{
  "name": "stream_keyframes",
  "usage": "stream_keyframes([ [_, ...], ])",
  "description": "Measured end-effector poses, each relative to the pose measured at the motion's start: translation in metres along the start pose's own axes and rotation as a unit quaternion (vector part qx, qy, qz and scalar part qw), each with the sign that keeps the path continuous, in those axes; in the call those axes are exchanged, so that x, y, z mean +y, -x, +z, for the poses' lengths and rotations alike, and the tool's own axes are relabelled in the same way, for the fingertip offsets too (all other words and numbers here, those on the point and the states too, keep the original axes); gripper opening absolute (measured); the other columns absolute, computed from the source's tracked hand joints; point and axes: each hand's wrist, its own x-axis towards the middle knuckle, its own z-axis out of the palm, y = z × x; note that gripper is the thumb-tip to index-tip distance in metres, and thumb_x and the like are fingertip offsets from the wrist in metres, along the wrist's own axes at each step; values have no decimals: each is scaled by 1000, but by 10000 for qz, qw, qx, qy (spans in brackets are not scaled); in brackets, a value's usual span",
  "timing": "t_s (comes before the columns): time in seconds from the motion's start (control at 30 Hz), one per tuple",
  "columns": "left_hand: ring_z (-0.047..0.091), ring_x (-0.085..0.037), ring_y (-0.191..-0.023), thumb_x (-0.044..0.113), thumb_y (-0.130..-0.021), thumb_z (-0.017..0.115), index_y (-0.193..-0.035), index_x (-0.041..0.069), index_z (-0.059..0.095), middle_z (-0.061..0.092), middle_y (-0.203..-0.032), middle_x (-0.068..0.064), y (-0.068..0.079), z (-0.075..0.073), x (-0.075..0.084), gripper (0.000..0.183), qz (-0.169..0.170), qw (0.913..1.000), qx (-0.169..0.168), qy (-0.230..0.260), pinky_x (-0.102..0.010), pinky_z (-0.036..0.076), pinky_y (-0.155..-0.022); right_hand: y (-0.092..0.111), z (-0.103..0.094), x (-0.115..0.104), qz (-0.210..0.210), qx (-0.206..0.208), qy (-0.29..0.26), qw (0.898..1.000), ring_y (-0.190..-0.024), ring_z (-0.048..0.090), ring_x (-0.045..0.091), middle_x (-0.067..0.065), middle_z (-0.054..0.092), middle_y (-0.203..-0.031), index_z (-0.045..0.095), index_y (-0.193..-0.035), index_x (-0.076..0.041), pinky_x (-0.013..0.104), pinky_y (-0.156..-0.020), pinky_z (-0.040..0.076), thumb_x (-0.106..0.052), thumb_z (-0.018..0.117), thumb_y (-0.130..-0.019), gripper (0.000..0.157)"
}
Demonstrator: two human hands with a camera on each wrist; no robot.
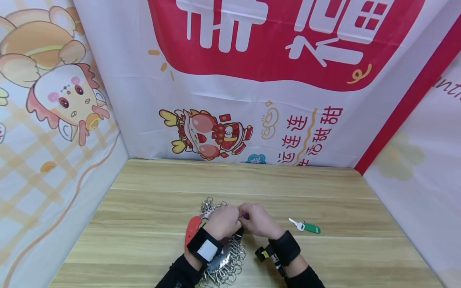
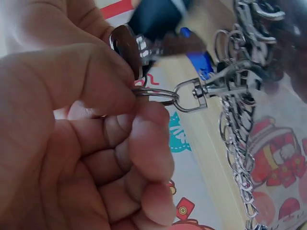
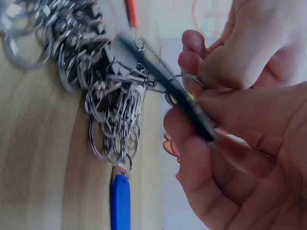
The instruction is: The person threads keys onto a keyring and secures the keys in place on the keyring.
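Both hands meet over a bunch of metal key rings with swivel clasps [image 1: 234,256]. My left hand [image 1: 223,222] pinches a split ring [image 2: 156,92] between thumb and forefinger; a swivel clasp [image 2: 194,93] joins that ring to the bunch. Close beside it, my right hand [image 1: 261,220] holds a key with a dark tag, blurred in both wrist views; the key [image 2: 136,50] shows near the ring in the left wrist view. Whether the key is threaded on the ring, I cannot tell. A blue key tag [image 3: 121,199] hangs at the bunch in the right wrist view.
On the wooden table [image 1: 144,200], a key with a green tag [image 1: 311,228] lies to the right of the hands. Something flat and red [image 1: 192,230] lies left of the bunch. Printed cloth walls [image 1: 126,100] stand behind and at both sides.
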Motion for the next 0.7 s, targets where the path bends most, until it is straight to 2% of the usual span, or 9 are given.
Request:
stream_keyframes([
  [0.13,42,-12,-46,10,-79,59,-56,15,42,40,-54,3,1,-4,-2,29,16,9987,-232,455,-24,33,-44,-2,3,4,103,-129,-163,9997,-59,51,3,-10,57,-71,58,-77,-17,21,-53,45,-4,65,-84,16],
  [0.3,44,-11,-48,8,-85,59,-60,15,45,40,-55,4,2,-8,-7,29,128,9947,-575,842,-23,35,-47,-3,5,8,188,-187,-284,9992,-62,52,3,-10,58,-73,58,-79,-17,22,-56,45,-7,66,-86,15],
  [0.5,45,-11,-47,8,-86,58,-61,14,45,43,-56,3,1,-10,-13,29,81,9911,-873,1005,-23,35,-47,-2,6,10,221,-300,-482,9981,-65,53,4,-10,58,-75,57,-79,-16,23,-58,46,-6,65,-86,15],
  [0.7,37,-10,-44,10,-88,56,-57,14,40,36,-52,5,0,-11,-17,35,332,9915,-866,910,-23,31,-46,-1,4,9,462,-432,-974,9932,-66,55,7,-7,60,-77,57,-80,-14,24,-57,46,-5,62,-89,14],
])
